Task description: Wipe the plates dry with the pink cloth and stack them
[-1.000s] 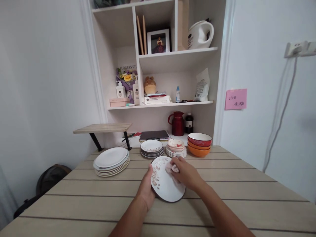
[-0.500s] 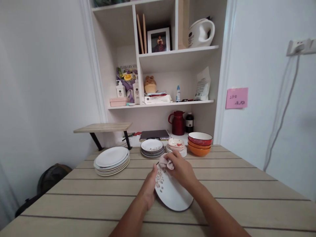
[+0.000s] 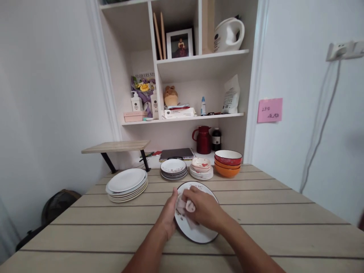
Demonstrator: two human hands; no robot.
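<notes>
A white plate with a dark rim and a brown flower pattern lies in front of me on the wooden table. My left hand grips its left edge, thumb up along the rim and the other fingers out of sight beneath. Bunched in my right hand is a pale pink cloth, pressed on the plate's left part over the pattern. My right fingers are curled round the cloth.
At the left stands a stack of large white plates. Behind my plate are a stack of patterned plates, small pink dishes on white saucers, and stacked orange and red bowls. A small raised shelf stands at the back left.
My right hand and the cloth have moved down the plate from its far edge toward the left middle. The plate's far rim now shows. The view has shifted slightly.
</notes>
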